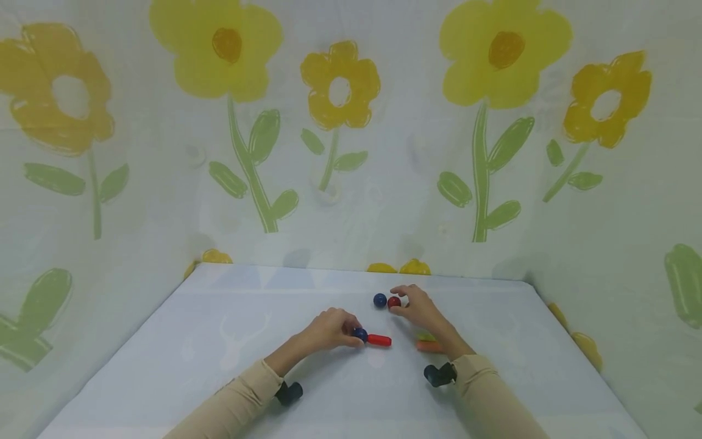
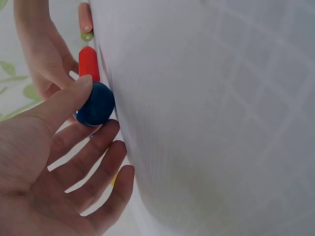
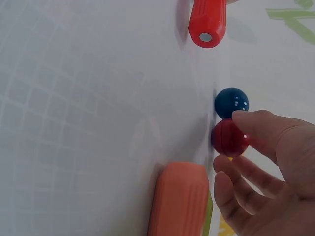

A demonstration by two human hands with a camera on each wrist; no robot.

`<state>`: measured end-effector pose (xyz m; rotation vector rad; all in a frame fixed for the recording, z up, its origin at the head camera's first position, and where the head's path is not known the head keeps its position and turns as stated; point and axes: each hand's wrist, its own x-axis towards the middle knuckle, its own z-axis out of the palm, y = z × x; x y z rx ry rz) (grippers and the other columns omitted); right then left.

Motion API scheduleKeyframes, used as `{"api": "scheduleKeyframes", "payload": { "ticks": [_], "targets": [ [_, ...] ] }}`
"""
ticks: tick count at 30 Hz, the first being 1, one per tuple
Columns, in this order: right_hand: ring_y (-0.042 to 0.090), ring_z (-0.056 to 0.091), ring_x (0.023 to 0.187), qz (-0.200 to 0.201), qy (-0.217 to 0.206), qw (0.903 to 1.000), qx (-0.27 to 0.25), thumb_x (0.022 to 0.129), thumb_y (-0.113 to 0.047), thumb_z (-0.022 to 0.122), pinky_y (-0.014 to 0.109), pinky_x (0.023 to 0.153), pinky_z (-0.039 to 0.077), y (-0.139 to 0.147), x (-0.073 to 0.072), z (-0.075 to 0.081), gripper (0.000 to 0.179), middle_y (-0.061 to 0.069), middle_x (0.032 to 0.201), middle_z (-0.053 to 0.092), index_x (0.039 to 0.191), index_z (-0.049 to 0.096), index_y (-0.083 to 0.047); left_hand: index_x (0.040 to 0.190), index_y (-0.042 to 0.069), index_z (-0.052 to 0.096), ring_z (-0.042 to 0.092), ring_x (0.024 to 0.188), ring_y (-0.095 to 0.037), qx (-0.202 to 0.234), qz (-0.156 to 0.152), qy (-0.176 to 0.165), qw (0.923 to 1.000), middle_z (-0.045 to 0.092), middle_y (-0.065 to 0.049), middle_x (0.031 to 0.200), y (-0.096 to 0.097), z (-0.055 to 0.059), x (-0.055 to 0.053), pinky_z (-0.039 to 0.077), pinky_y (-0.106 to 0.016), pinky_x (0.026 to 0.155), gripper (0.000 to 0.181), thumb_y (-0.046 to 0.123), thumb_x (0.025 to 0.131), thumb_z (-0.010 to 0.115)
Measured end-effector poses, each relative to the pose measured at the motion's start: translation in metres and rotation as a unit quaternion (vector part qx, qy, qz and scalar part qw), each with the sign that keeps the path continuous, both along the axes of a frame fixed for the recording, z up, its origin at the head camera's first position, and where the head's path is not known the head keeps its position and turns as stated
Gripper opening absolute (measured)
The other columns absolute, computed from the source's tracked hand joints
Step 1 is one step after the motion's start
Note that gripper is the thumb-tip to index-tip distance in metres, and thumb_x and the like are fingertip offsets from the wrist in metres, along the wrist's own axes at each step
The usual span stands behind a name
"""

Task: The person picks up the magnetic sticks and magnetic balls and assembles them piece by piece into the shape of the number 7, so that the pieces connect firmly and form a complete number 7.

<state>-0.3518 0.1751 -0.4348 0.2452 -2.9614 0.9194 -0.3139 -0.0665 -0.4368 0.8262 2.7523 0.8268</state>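
In the head view my left hand (image 1: 331, 329) pinches a glossy dark blue ball (image 1: 360, 334) between thumb and fingers. A ridged red rod (image 1: 379, 340) extends from that blue ball, end against it, low over the white table. The left wrist view shows the thumb on the near side of the blue ball (image 2: 96, 104), other fingers spread below. My right hand (image 1: 419, 308) reaches farther back, its parted thumb and fingers about a dark red ball (image 3: 229, 138). The thumb overlaps the red ball's edge. A second blue ball (image 3: 231, 103) sits right beside the red one.
An orange rod (image 1: 430, 346) and a yellow-green rod (image 1: 425, 336) lie side by side under the right forearm. The white table (image 1: 219, 341) ends at a flower-print cloth (image 1: 362, 201) at the back and sides. Black devices (image 1: 440, 374) sit at both wrists.
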Motion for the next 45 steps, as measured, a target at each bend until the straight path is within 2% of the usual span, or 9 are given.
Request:
{"api": "scheduleKeyframes", "payload": {
  "ticks": [15,31,45],
  "targets": [
    [0.02,0.059,0.096,-0.004,-0.006,0.9998,-0.021,0.088,-0.012,0.072,0.037,0.089,0.054,-0.003,-0.004,-0.007,0.038,0.008,0.115,0.066,0.125,0.063,-0.016,0.107,0.014,0.076,0.057,0.069,-0.008,0.002,0.013,-0.011,0.9999,0.069,0.008,0.079,0.001,0.003,-0.001,0.049,-0.018,0.064,0.032,0.03,0.08,0.082],
    [0.021,0.06,0.099,-0.042,-0.034,0.9983,-0.023,0.09,-0.019,0.071,0.039,0.09,0.055,-0.002,-0.005,-0.011,0.035,0.007,0.115,0.067,0.124,0.063,-0.019,0.107,0.013,0.076,0.056,0.068,-0.006,0.011,0.002,-0.002,0.9999,0.069,0.008,0.079,0.0,0.001,-0.001,0.048,-0.018,0.063,0.032,0.029,0.08,0.081],
    [0.02,0.061,0.096,-0.023,-0.022,0.9992,-0.025,0.09,-0.015,0.071,0.037,0.089,0.055,-0.001,0.001,-0.011,0.034,0.007,0.113,0.068,0.123,0.063,-0.017,0.106,0.012,0.076,0.056,0.068,-0.006,0.01,0.008,-0.005,0.9999,0.068,0.008,0.077,0.0,0.0,0.002,0.048,-0.017,0.064,0.033,0.03,0.079,0.082]
  ]
}}
